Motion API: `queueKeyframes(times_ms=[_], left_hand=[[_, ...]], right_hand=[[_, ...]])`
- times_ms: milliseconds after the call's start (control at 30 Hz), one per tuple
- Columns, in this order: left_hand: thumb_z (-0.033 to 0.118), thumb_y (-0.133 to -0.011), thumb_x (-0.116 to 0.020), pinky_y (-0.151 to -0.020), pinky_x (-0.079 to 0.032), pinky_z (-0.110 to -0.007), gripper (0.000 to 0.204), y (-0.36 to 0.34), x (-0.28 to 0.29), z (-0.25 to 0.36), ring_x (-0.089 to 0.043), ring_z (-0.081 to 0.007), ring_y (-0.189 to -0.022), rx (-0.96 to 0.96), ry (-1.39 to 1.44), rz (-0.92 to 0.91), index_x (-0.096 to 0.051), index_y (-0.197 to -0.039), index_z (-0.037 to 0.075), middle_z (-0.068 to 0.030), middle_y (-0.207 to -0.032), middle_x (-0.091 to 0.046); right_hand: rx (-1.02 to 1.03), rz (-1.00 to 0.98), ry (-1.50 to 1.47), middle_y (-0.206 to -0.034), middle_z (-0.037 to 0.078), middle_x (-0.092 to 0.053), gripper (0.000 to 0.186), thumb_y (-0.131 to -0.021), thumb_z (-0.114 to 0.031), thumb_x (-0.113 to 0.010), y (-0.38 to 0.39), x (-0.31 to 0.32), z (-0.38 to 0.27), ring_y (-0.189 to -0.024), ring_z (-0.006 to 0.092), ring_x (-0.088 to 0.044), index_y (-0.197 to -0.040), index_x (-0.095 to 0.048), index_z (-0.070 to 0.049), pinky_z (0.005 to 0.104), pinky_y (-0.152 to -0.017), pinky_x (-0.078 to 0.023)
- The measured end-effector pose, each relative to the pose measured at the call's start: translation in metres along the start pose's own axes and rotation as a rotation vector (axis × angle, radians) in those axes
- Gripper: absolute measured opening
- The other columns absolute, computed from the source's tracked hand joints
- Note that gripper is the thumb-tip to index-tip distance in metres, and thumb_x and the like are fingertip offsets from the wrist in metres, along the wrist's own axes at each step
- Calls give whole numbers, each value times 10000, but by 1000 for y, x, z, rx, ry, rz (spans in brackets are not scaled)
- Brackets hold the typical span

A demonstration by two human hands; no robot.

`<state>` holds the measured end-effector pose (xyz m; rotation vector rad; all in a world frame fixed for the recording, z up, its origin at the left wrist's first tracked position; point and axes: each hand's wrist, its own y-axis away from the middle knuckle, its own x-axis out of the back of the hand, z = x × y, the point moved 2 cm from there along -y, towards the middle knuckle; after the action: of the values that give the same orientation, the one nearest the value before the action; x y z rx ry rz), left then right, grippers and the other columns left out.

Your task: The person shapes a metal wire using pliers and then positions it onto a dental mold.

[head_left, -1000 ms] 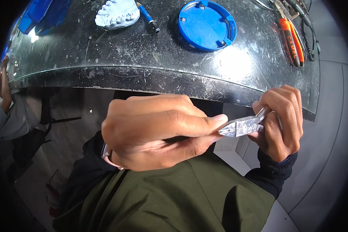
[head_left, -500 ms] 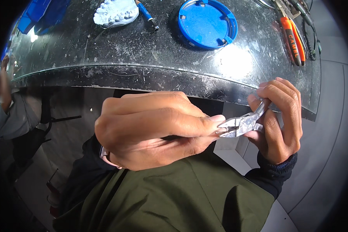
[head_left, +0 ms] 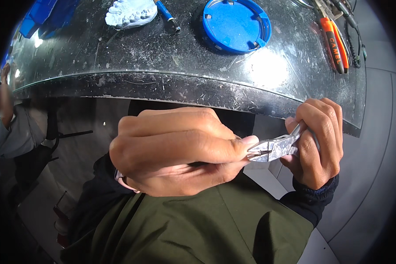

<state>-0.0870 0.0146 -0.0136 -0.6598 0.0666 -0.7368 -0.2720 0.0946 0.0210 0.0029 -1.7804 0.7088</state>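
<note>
Small silver pliers (head_left: 275, 148) are in my right hand (head_left: 319, 143), whose fingers wrap round the handles. Their jaws point left and meet the fingertips of my left hand (head_left: 176, 149). Thumb and forefinger of that hand are pinched together right at the jaw tips. Whatever lies between them is too small or too hidden to name. Both hands are held in front of the bench edge, above my green apron (head_left: 198, 220).
On the dark, scratched bench (head_left: 141, 57) stand a pale dental cast (head_left: 131, 14), a blue pen-like tool (head_left: 166, 15) and a round blue dish (head_left: 235, 26). Orange-and-black handled pliers (head_left: 334, 46) lie at the right beside a coiled cable (head_left: 355, 48). Another person's arm (head_left: 4, 99) shows far left.
My right fingers have curled in more tightly round the handles, and the pliers' jaws look closer together. My left hand keeps its pinch, shifted only slightly.
</note>
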Motion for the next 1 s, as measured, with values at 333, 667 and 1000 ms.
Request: queueKeyframes(times_ms=[333,667,1000], left_hand=[[-75,-662,-728,-509,-561,-291,195,1,-3,0,-694,-248,-628,10,91,10,-605,-807,-33,-212,-726,-666],[-103,-681,-703,-455,-518,-275,162,5,-5,-5,-644,-187,-537,89,267,6,-623,-821,-90,-203,-684,-644],[-73,-720,-715,-497,-537,-284,80,-5,-3,-4,-682,-229,-573,400,414,57,-635,-725,-66,-188,-638,-654]], right_hand=[[105,32,-41,-729,173,-518,356,-641,-183,-696,3,-2,8,-632,298,-559,-692,-436,54,418,-588,-469],[149,40,-48,-701,175,-506,367,-688,-218,-676,2,-2,12,-597,295,-547,-680,-439,63,401,-547,-463],[73,-37,22,-798,186,-579,408,-782,-306,-659,-1,0,13,-704,308,-589,-713,-508,68,428,-668,-486]])
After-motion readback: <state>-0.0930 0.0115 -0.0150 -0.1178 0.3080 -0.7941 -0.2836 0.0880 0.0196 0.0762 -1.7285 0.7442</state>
